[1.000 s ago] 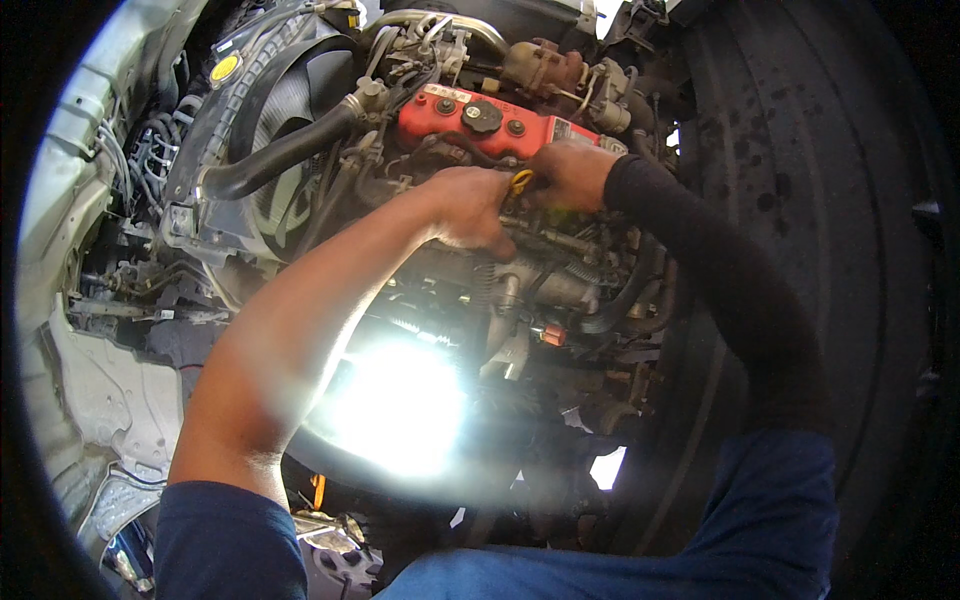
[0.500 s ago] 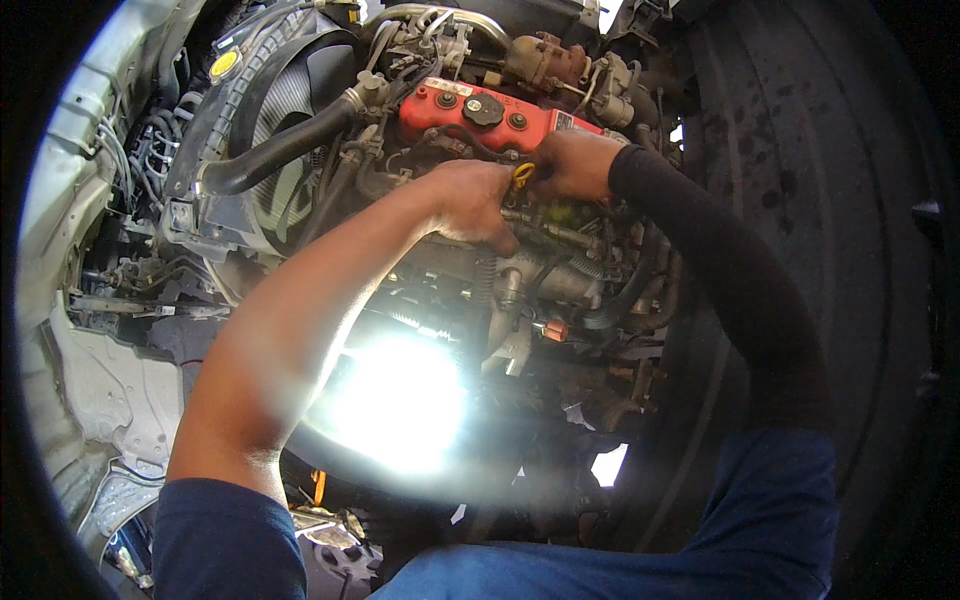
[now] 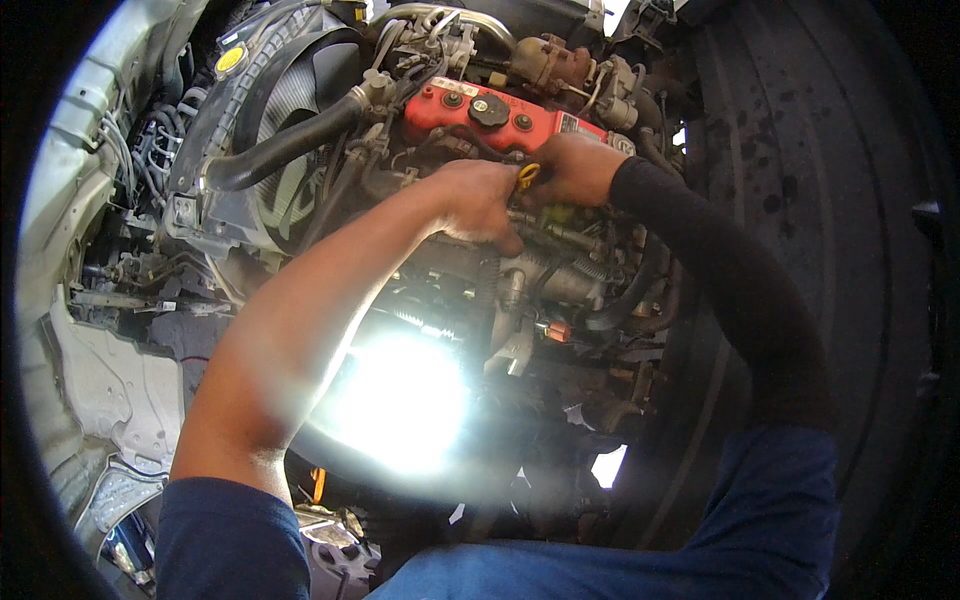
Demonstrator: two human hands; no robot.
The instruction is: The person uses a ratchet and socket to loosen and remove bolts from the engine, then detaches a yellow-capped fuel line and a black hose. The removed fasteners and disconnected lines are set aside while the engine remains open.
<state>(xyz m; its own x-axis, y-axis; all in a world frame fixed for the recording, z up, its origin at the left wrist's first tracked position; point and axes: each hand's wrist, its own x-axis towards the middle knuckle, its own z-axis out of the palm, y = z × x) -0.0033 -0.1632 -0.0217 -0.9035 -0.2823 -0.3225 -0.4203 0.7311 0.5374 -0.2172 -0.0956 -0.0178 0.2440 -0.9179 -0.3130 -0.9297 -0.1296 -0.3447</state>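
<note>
My left hand (image 3: 478, 198) reaches in beside the engine, its thumb pointing down and the other fingers curled out of sight. Close to its right is my right hand (image 3: 578, 170), bent fingers closed low against the engine's side. What either hand grips is hidden. Between the two stands the yellow loop handle of a dipstick (image 3: 529, 176); I cannot tell whether a finger touches it. Just beyond the hands lies the red valve cover (image 3: 550, 122) with its black oil filler cap (image 3: 488, 111). Metal pipes and hoses (image 3: 560, 280) run below my hands.
On the left, a thick black radiator hose (image 3: 285, 152) passes the fan shroud (image 3: 335, 50) and a yellow cap (image 3: 231, 59). A rusty turbocharger (image 3: 550, 62) sits behind the valve cover. Bright lamp glare (image 3: 405, 400) washes out the area under my left forearm. A dark ribbed panel (image 3: 780, 200) borders the right.
The whole view has shifted slightly, with the engine appearing a little further right. Both hands keep nearly the same place and pose beside the dipstick handle.
</note>
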